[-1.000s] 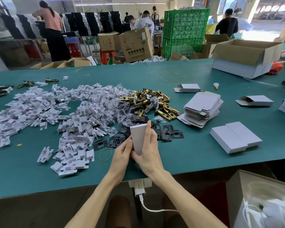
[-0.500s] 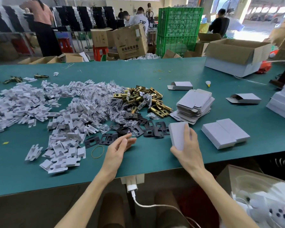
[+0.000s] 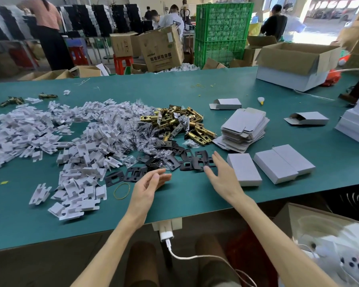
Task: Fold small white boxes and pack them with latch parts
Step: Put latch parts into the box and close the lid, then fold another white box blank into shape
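Both of my hands are empty over the green surface. My left hand is turned palm-inward with its fingers loosely extended. My right hand is flat with its fingers spread at the near edge of the black plates; I cannot tell whether it touches them. A closed white box lies just beside that hand at three o'clock, and I judge it finished.

So the step I read here is starting the next box. The flat blanks are stacked at one o'clock from my right hand. I would lift a single blank by its top edge, as the sheets look likely to cling in pairs. The brass latches are heaped at twelve o'clock and the white inserts spread from nine to eleven. I would send my left hand for an insert while my right fetches the blank, and keep my sleeves and wrists from dragging plates out of place.
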